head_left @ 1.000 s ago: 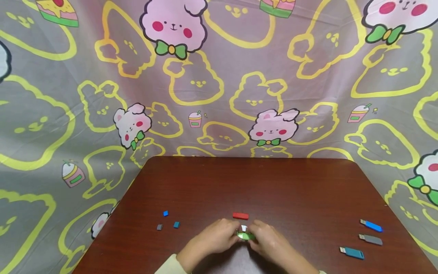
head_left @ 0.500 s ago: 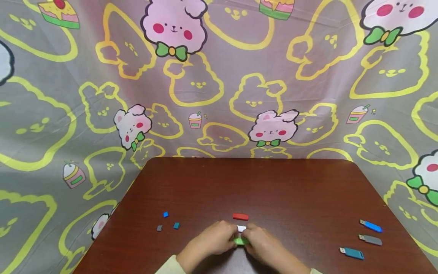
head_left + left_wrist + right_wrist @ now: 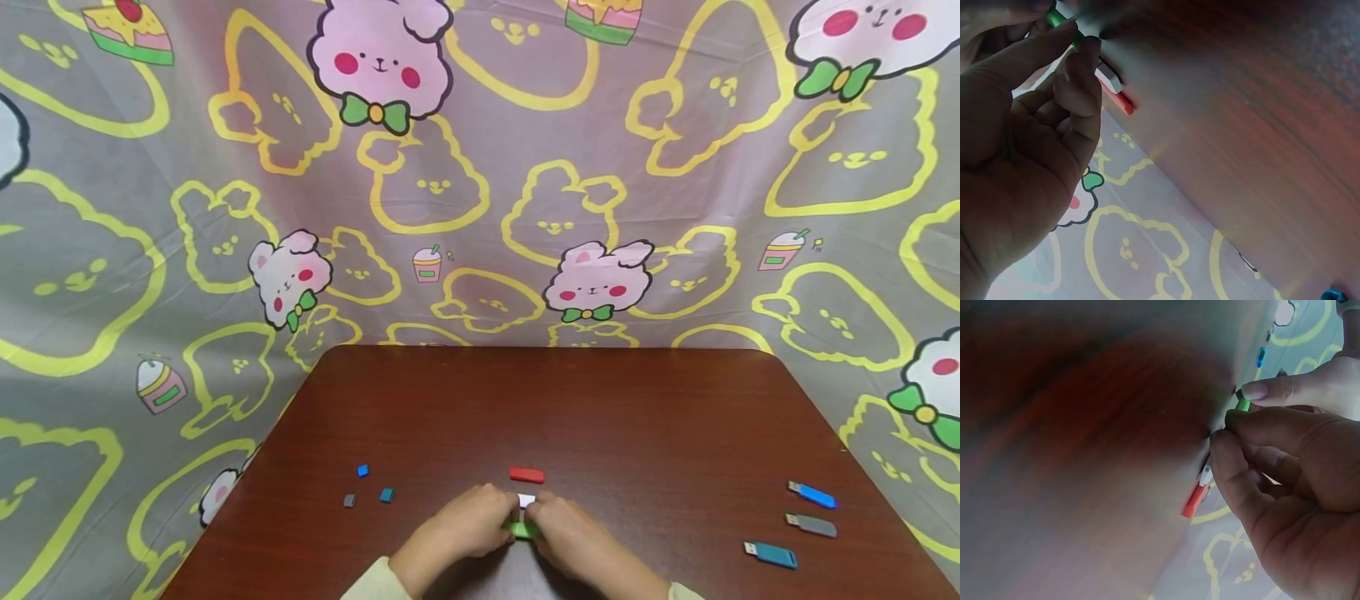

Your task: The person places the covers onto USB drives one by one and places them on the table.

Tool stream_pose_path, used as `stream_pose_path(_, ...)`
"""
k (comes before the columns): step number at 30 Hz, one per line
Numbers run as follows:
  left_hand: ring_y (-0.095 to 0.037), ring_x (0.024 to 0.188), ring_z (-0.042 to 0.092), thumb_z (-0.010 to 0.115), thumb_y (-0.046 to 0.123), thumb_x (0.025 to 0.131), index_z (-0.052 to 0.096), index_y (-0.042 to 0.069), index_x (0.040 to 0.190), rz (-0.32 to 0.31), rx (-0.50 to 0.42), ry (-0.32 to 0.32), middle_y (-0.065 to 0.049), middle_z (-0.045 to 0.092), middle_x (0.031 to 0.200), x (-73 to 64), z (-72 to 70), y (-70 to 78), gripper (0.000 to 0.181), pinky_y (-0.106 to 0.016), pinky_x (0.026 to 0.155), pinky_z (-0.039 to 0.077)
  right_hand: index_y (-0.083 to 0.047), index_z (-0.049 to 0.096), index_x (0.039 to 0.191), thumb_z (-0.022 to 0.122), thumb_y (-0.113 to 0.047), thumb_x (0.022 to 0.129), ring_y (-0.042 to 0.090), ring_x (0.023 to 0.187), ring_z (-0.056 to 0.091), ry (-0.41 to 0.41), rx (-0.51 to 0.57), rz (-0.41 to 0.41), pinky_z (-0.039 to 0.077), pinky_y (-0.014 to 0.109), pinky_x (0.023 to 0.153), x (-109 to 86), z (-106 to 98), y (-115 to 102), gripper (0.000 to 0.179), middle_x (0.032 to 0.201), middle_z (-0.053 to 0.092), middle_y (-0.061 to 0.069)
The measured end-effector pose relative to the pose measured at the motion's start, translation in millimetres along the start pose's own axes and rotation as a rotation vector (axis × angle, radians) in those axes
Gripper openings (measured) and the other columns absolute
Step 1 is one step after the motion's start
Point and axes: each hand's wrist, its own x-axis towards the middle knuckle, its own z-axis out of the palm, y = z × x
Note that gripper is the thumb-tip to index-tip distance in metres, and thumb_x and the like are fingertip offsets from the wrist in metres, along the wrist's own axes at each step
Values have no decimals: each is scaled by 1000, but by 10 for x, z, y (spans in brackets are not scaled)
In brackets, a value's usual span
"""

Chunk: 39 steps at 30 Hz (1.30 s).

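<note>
A small green USB stick (image 3: 523, 531) sits between both hands, low over the table, its ends covered by fingers. My left hand (image 3: 480, 518) pinches its left end; in the left wrist view thumb and forefinger meet on the green body (image 3: 1055, 19). The right hand (image 3: 572, 533) pinches the other end, and the right wrist view shows just a bit of green casing (image 3: 1243, 405) between the fingertips. Right behind the fingers lies a white stick (image 3: 527, 500), partly hidden. Beyond it rests a red stick (image 3: 527, 475).
At the left lie three small caps: blue (image 3: 363, 470), grey (image 3: 349, 500) and teal (image 3: 387, 495). Uncapped USB sticks in blue (image 3: 812, 494), grey (image 3: 812, 524) and teal (image 3: 771, 554) lie at the right. A patterned curtain (image 3: 480, 208) hangs behind the brown table (image 3: 555, 400).
The green stick has shifted slightly left and toward the body. The right hand has come closer to the left, covering more of the stick. The things on the table stay put.
</note>
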Motion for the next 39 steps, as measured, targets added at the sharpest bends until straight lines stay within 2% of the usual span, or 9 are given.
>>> stream_pose_path(10, -6, 57, 45, 85, 20, 74, 57, 22, 73, -19, 17, -12, 14, 50, 62, 0, -17, 3, 28, -24, 54, 39, -16, 57, 70, 79, 1, 67, 15, 55, 51, -46, 2, 42, 39, 29, 46, 35, -13, -37, 28, 71, 51, -3)
stream_pose_path(19, -5, 59, 47, 83, 16, 73, 59, 22, 73, -17, 16, -35, 14, 52, 63, 4, -4, 4, 24, -24, 55, 40, -16, 58, 71, 78, -1, 69, 17, 56, 53, -55, 1, 57, 40, 31, 47, 29, -26, -57, 26, 72, 52, -2)
stream_pose_path(29, -7, 60, 47, 85, 23, 74, 57, 23, 76, -70, 21, -57, 13, 51, 66, -15, -42, 30, 28, -28, 54, 41, -16, 60, 73, 79, -4, 71, 16, 57, 54, -61, 16, 71, 42, 31, 46, 11, -26, -52, 23, 75, 53, -3)
stream_pose_path(35, -7, 72, 55, 82, 32, 79, 61, 23, 82, -88, 26, -32, 13, 56, 75, -29, -93, 2, 23, -30, 60, 47, -16, 65, 80, 82, -13, 75, 12, 64, 58, -45, 41, 60, 46, 29, 52, 17, -95, -35, 18, 82, 59, -6)
stream_pose_path(39, -7, 86, 57, 81, 36, 82, 67, 20, 95, -94, 26, -10, 11, 59, 87, -43, -134, -48, 25, -29, 66, 50, -14, 68, 89, 82, -16, 77, 13, 73, 61, -26, -2, 70, 50, 32, 58, 19, -191, 6, 18, 87, 61, -5)
